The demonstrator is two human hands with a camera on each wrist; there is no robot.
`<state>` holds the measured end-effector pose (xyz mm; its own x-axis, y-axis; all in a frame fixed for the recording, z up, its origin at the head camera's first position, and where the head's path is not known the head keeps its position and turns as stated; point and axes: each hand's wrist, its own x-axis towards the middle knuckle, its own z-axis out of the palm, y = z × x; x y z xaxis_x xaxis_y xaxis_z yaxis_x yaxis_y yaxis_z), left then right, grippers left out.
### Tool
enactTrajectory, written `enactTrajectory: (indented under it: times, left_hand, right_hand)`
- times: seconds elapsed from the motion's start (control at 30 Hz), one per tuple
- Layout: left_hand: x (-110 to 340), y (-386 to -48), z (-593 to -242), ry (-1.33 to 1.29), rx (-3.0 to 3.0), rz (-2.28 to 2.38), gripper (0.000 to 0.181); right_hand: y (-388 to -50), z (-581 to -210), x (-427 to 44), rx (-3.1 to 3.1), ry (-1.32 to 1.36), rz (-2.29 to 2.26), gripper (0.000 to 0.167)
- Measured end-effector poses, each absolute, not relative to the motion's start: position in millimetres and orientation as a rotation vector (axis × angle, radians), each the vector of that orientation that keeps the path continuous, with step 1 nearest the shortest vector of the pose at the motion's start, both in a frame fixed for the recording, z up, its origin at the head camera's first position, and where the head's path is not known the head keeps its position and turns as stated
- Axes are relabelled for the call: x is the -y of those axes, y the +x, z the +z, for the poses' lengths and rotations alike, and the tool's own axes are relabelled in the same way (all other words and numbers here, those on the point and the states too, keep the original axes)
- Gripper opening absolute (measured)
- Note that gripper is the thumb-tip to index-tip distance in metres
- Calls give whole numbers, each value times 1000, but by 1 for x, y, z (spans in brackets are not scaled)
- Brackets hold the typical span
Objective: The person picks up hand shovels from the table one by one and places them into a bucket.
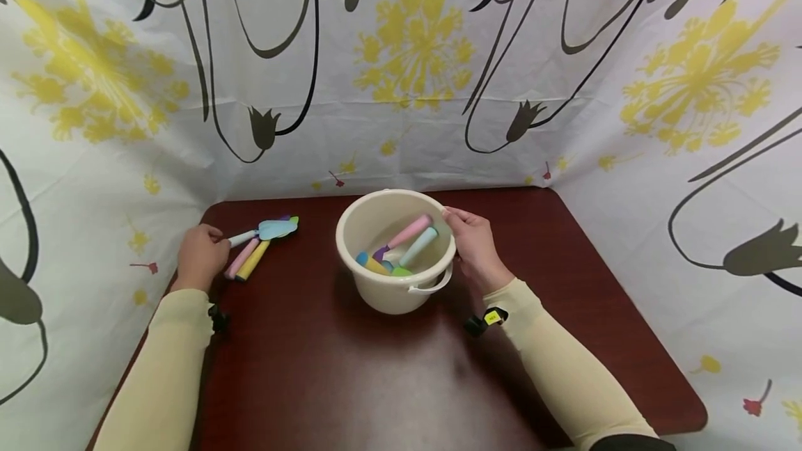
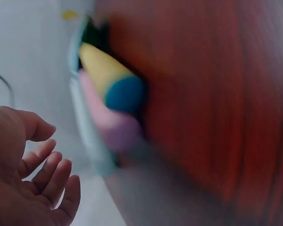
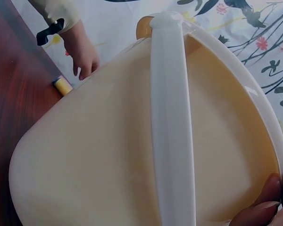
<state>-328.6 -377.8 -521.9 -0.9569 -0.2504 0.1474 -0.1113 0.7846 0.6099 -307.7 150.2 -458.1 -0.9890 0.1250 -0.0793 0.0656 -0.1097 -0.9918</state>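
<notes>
Three tools remain far left on the bench | others already sit in the central bucket | your right grip pinches its rim | your left grip, loosely spread, hovers beside handles

Bucket: smooth, apparently plastic; rim lightly glossy. Bail handle: smooth plastic look, satin sheen. Small tools, 9 o'clock of bucket: plastic-looking, handles smooth, near-matt. Worktop: wood-grained, polished, glare towards 6 o'clock. Backdrop, 12 o'clock: creased sheeting, mostly matt. Sleeves: matt cloth.
</notes>
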Motion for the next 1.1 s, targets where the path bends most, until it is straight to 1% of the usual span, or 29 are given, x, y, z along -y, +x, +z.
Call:
enactTrajectory:
  times: [0.23,0.33,0.43,0.8,0.93,1.1]
  left_hand:
    - [400,-334,-540,138,2824,-780,46]
    - [406,-339,-545,48,2876,-735,51]
    - [408,-341,-547,-8,2929,-736,52]
    - [409,-335,-551,29,2920,-784,37]
    - [411,-332,-552,35,2894,-797,35]
    - [411,-329,-552,24,2826,-830,37]
  right_hand:
    - [-308,-459,-149,2041,-202,2302,37]
    - [-308,-459,-147,2022,-191,2312,37]
    - [-307,-460,-147,2025,-187,2304,36]
    - [-309,-463,-147,1984,-176,2315,35]
    - [-309,-463,-147,1980,-184,2317,34]
    - [-308,-463,-147,1988,-185,2317,35]
